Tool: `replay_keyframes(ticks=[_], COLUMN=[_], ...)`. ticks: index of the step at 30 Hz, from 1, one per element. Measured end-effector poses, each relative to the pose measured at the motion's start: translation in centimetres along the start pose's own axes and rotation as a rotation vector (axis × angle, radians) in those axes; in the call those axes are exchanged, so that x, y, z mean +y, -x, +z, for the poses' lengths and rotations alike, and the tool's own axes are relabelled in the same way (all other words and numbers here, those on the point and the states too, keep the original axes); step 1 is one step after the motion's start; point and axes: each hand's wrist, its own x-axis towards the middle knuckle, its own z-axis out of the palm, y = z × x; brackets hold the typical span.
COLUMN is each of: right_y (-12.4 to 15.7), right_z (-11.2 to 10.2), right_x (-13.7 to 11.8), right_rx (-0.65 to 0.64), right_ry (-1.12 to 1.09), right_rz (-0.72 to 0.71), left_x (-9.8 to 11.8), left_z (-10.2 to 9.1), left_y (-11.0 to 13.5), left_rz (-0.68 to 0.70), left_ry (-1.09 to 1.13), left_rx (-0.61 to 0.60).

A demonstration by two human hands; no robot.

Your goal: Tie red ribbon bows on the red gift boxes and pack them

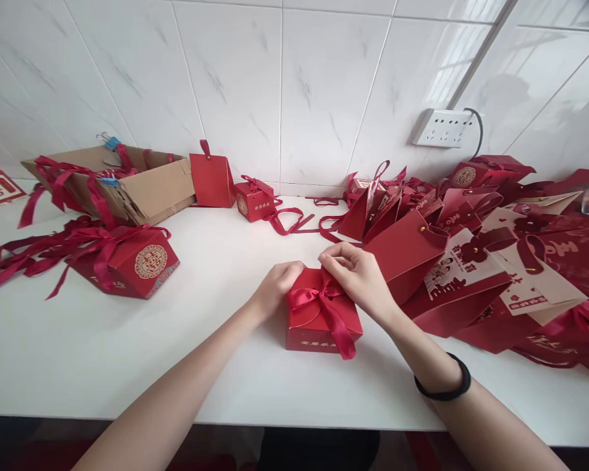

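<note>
Centrally, red gift box (324, 324) on white tabletop (216, 275), left hand (275, 288) fingers closed, gripping its rear-left corner, right hand (358, 275) fingers pinching the red ribbon bow (318, 297)

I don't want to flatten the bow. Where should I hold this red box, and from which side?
Best to grip the red box by its left and right walls, low down, coming from the sides: the bow covers the lid and its tail drapes over the front face.
</note>
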Motion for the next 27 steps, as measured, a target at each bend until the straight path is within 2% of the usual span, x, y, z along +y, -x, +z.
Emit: replay_keyframes(ticks=[2, 6, 9, 13, 16, 19, 23, 27], right_y=[0.5, 1.4, 1.4, 1.0, 1.0, 1.1, 1.2, 1.1], right_z=[-0.5, -1.9, -2.0, -1.1, -0.4, -0.2, 0.1, 0.1], right_x=[0.0, 0.1, -0.1, 0.0, 0.3, 0.7, 1.2, 1.3], right_rx=[0.041, -0.012, -0.01, -0.054, 0.043, 0.174, 0.313, 0.381], right_ry=[0.034, 0.047, 0.101, 0.115, -0.006, -0.077, -0.005, 0.088], right_rz=[-0.031, 0.036, 0.057, 0.023, 0.013, -0.063, -0.232, -0.365], left_x=[0.0, 0.2, 0.4, 0.2, -0.3, -0.3, 0.9, 2.0], left_z=[0.1, 0.4, 0.6, 0.6, 0.4, 0.0, 0.0, 0.3], left_y=[0.2, 0.4, 0.6, 0.6, 0.6, 0.6, 0.5, 0.7], left_rz=[0.035, 0.064, 0.072, 0.041, 0.095, 0.111, -0.034, -0.055], left_ry=[-0.054, -0.145, -0.158, -0.113, -0.046, 0.036, -0.007, -0.068], left_rx=[0.057, 0.141, 0.133, 0.094, -0.009, -0.132, -0.054, 0.018])
